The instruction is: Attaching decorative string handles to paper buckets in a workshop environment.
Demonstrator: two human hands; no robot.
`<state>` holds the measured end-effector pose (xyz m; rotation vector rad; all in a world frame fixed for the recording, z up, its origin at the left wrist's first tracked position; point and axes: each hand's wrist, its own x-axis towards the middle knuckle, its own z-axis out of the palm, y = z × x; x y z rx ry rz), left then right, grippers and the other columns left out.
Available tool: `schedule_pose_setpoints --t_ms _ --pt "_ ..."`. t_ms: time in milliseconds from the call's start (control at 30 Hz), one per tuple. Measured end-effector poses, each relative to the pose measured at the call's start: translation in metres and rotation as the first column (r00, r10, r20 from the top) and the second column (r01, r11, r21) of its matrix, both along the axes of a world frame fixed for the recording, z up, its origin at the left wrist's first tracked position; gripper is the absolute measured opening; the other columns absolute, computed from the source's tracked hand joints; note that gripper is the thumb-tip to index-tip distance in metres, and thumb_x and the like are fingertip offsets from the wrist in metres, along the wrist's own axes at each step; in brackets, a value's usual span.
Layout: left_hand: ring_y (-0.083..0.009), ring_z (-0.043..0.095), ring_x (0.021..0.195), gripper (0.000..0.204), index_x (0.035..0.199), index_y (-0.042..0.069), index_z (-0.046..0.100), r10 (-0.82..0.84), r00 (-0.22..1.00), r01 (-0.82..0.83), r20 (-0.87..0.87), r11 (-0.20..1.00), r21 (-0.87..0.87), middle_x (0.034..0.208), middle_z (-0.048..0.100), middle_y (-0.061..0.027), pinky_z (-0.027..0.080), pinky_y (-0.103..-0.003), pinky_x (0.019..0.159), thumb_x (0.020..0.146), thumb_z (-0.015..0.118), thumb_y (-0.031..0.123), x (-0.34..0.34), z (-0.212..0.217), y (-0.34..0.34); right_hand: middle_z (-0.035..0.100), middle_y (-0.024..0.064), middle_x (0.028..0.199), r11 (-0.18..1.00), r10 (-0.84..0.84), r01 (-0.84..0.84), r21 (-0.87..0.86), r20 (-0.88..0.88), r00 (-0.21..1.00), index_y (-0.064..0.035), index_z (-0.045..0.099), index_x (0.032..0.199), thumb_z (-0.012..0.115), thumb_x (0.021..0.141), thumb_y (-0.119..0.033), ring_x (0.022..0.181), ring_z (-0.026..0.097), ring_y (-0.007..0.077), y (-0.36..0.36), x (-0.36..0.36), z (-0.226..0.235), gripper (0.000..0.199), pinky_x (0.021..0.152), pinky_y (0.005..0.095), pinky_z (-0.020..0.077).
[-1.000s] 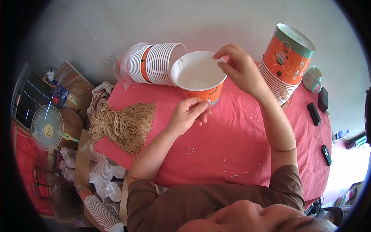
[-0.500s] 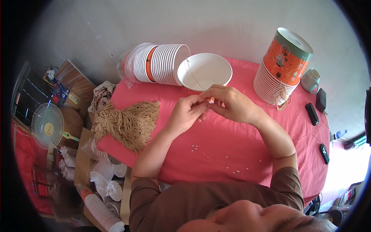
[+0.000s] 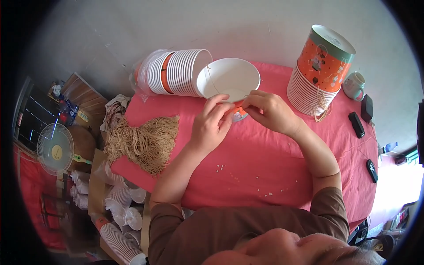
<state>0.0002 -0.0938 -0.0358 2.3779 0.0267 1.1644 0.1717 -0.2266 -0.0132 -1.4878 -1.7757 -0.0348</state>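
Note:
A white-lined paper bucket (image 3: 229,79) with an orange printed outside stands tilted toward me, its open mouth facing up. A thin cord (image 3: 213,79) hangs from its far-left rim and runs inside toward the near rim. My left hand (image 3: 210,126) grips the near rim, fingers over the edge and thumb on the outside. Beside it, my right hand (image 3: 271,112) pinches thumb and fingertips together at the near rim. What lies in that pinch is too small to make out. A bundle of tan cords (image 3: 148,143) lies to the left.
Nested buckets (image 3: 181,73) lie on their side at the back left, partly in plastic. An upside-down bucket stack (image 3: 316,81) stands right, near a mug (image 3: 354,86), black devices (image 3: 357,125) and a remote (image 3: 372,171). Small white bits (image 3: 270,193) dot the pink cloth (image 3: 247,150). Left stands a fan (image 3: 55,148).
My hands have moved slightly apart, and the left fingers have spread over the bucket's near rim. More of the orange outside shows between them. The whole view has shifted a little.

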Motion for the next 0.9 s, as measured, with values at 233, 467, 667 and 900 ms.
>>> schedule_pose_setpoints --t_ms 233,467,667,900 --pt "-0.0247 0.066 0.079 0.034 0.114 0.005 0.061 0.104 0.994 -0.099 -0.035 0.986 0.131 0.107 0.061 -0.0100 0.056 -0.034 0.063 0.082 0.072 0.006 0.005 -0.005 0.004 0.065 0.0111 0.086 0.994 -0.096 0.096 0.056 -0.011 0.995 -0.0019 0.063 0.090 0.065 0.082 -0.001 0.072 0.065 0.0297 -0.012 0.018 0.014 0.008 0.062 0.0380 0.0524" --pt "-0.0246 0.066 0.078 0.024 0.088 0.005 0.065 0.200 0.978 -0.191 -0.062 0.973 0.130 0.099 0.060 -0.0072 0.055 -0.035 0.060 0.075 0.081 0.017 -0.006 0.002 0.009 0.063 0.0078 0.086 0.999 -0.052 0.052 -0.008 -0.053 0.997 -0.0003 0.063 0.092 0.064 0.085 0.003 0.074 0.064 0.0190 -0.016 0.009 0.021 0.008 0.062 0.0304 0.0507" --pt "-0.0238 0.065 0.078 0.024 0.088 0.005 0.065 0.097 0.995 -0.099 0.021 0.974 0.204 0.092 0.063 -0.0049 0.055 -0.035 0.064 0.071 0.082 0.011 -0.007 -0.003 0.012 0.063 0.0073 0.081 0.998 -0.053 0.049 0.036 0.129 0.990 -0.0023 0.063 0.085 0.068 0.080 0.001 0.074 0.063 0.0239 -0.007 -0.002 0.021 0.008 0.062 0.0345 0.0514" --pt "-0.0190 0.058 0.072 0.029 0.088 0.006 0.067 0.008 0.999 -0.029 0.049 0.896 0.442 0.091 0.060 -0.0022 0.052 -0.031 0.061 0.062 0.080 0.005 -0.010 0.000 0.005 0.062 0.0078 0.077 0.999 0.034 -0.032 -0.011 0.204 0.978 -0.0048 0.062 0.079 0.069 0.079 -0.009 0.075 0.063 0.0283 -0.015 -0.011 0.011 0.008 0.066 0.0411 0.0513"
